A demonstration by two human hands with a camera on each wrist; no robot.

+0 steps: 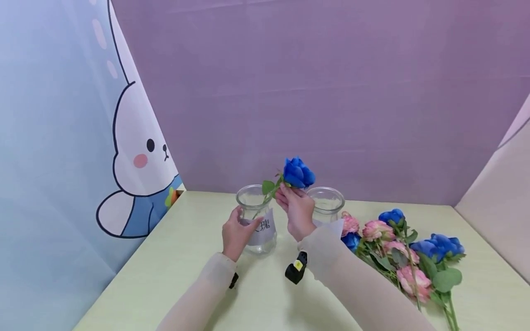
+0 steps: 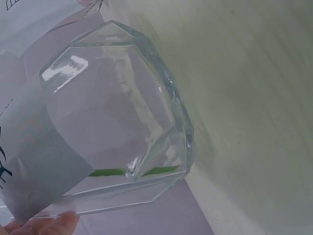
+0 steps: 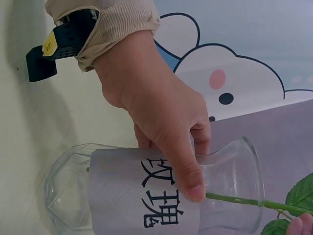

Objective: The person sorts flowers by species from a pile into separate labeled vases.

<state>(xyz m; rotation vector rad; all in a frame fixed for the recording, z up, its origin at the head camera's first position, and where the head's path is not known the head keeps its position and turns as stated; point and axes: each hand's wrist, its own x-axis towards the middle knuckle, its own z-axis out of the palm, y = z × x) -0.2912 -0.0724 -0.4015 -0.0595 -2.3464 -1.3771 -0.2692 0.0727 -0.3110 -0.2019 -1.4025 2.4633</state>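
Gripping the clear, wide-mouthed glass jar [image 1: 251, 214] by its side, my left hand [image 1: 240, 234] lays its thumb across the white paper label [image 3: 120, 196]; likely to keep the jar from tipping. My right hand [image 1: 296, 209] pinches the blue rose with the green stem [image 1: 299, 173] just under the bloom, a high hold that seems meant to leave the stem clear of the fingers. Stem slants through the jar's mouth, green through the glass; bloom sits above the rim.

Counts. Jars: two; the second clear glass jar [image 1: 329, 215] stands partly behind my right hand and sleeve. Loose on the pale yellow-green surface [image 1: 157, 276], right side: four pink blooms [image 1: 414, 281], at least three blue blooms [image 1: 391, 216]. Overlap prevents an exact blue tally.
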